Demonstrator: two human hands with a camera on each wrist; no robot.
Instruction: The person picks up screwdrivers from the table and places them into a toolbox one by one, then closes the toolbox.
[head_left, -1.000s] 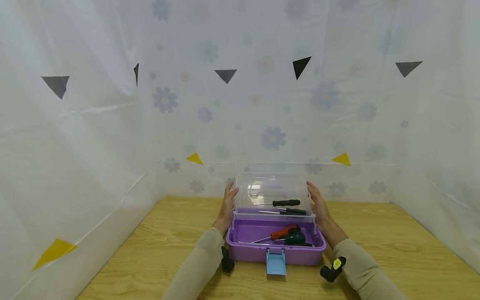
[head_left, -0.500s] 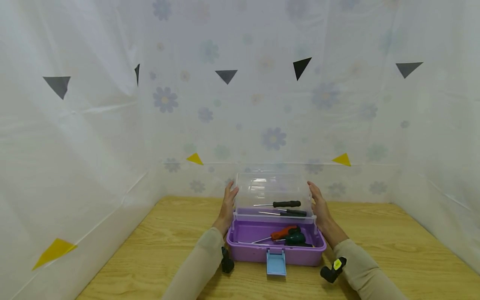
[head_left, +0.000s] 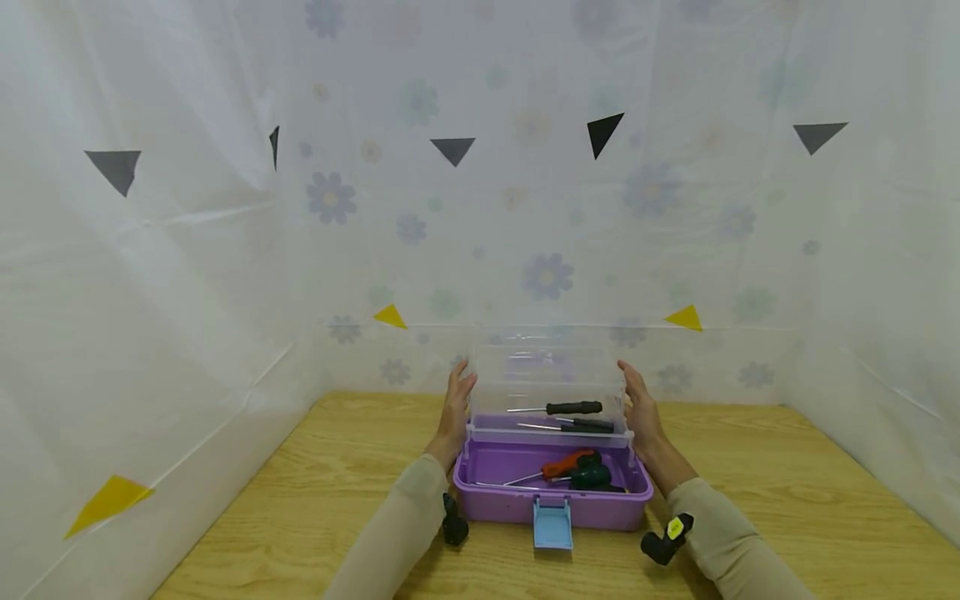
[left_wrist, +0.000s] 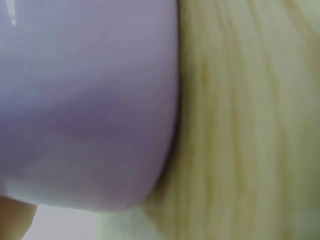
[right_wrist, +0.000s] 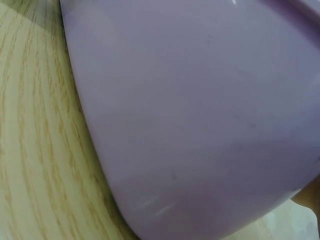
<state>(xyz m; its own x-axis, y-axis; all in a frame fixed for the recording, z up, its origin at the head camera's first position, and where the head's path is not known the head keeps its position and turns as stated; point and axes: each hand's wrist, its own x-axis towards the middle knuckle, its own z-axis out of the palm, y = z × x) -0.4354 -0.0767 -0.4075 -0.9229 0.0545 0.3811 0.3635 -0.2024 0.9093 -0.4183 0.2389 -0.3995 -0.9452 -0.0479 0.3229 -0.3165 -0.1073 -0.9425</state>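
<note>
– What does the head view show?
– A purple toolbox (head_left: 551,504) on a wooden table (head_left: 780,492), screwdrivers (head_left: 572,471) inside. The left hand (head_left: 456,408) and right hand (head_left: 639,408), fingers straight, press the sides of its raised clear lid (head_left: 547,379).

– And the wrist views?
– Only the toolbox's purple wall (left_wrist: 85,100) (right_wrist: 200,115) against the table; fingers can't be told.

Floral white sheeting (head_left: 225,250) with paper triangles (head_left: 453,150) walls a wooden table (head_left: 300,500).

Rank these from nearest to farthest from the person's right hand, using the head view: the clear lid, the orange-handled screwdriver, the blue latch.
1. clear lid, touched on its right edge by the right hand.
2. orange-handled screwdriver, inside the purple box.
3. blue latch, at the box's front.
</note>
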